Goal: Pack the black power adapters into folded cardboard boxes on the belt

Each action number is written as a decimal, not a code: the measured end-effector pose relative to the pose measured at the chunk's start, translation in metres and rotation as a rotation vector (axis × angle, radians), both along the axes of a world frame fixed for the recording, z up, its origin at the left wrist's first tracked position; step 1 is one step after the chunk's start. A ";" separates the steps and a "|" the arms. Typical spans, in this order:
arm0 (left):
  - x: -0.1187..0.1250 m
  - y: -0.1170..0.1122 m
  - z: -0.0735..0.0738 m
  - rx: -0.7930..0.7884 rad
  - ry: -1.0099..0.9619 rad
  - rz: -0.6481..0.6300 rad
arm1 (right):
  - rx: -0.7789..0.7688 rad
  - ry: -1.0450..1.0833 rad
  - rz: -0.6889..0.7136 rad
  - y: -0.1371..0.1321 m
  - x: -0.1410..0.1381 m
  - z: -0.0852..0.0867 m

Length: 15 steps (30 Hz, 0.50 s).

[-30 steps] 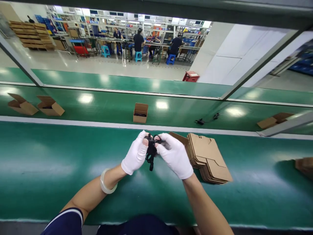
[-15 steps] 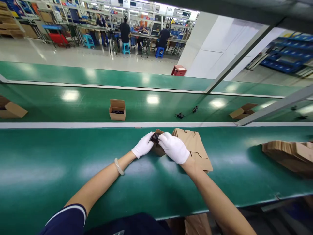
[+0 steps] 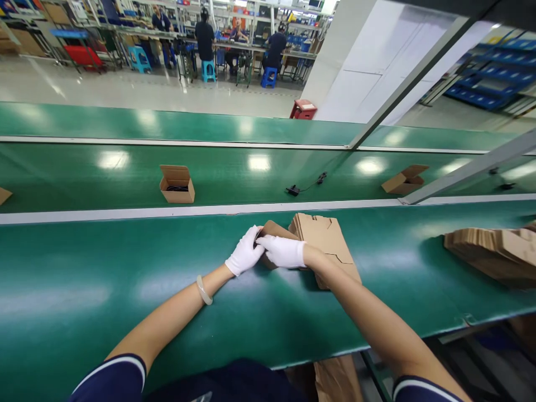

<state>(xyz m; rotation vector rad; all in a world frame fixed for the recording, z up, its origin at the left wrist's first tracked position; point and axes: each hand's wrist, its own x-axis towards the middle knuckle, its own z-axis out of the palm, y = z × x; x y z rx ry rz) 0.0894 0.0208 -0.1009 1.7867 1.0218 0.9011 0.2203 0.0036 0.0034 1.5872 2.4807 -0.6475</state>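
My left hand (image 3: 245, 252), in a white glove, is closed around the left side of a small brown cardboard box (image 3: 280, 229), whose flap stands up. My right hand (image 3: 283, 251), gloved too, reaches over the box's front, its fingers bent together and meeting the left hand's fingers. Between them only a dark sliver shows, so what the right fingers hold is hidden. Just right of the box lies a stack of flat folded cartons (image 3: 329, 240), partly under my right wrist and forearm.
On the belt beyond the white rail (image 3: 125, 214) sit an open box with black cable inside (image 3: 177, 192), a black power adapter with cord (image 3: 293, 190) and another open box (image 3: 404, 181). More flat cartons (image 3: 489, 251) lie right. A slanted metal post (image 3: 469, 167) crosses the right side.
My right hand has lowered and turned flatter across the box front. The black piece seen between my hands is now mostly covered. The box flap shows more; the view has shifted slightly.
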 end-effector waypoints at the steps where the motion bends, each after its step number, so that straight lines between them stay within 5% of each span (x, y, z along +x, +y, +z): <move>1: 0.001 0.001 -0.003 0.003 -0.009 0.044 | -0.015 0.061 -0.008 -0.008 0.008 0.010; 4: -0.005 0.012 -0.011 0.012 -0.042 0.183 | 0.011 0.246 -0.236 -0.026 0.043 0.041; 7: -0.023 0.042 -0.011 0.031 -0.082 0.313 | 0.180 0.056 -0.649 -0.021 0.092 0.055; 10: -0.042 0.091 -0.002 0.065 -0.109 0.437 | 0.104 -0.267 -0.889 0.002 0.136 0.041; 15: -0.067 0.164 0.015 0.098 -0.106 0.587 | -0.054 -0.266 -0.930 0.034 0.165 0.001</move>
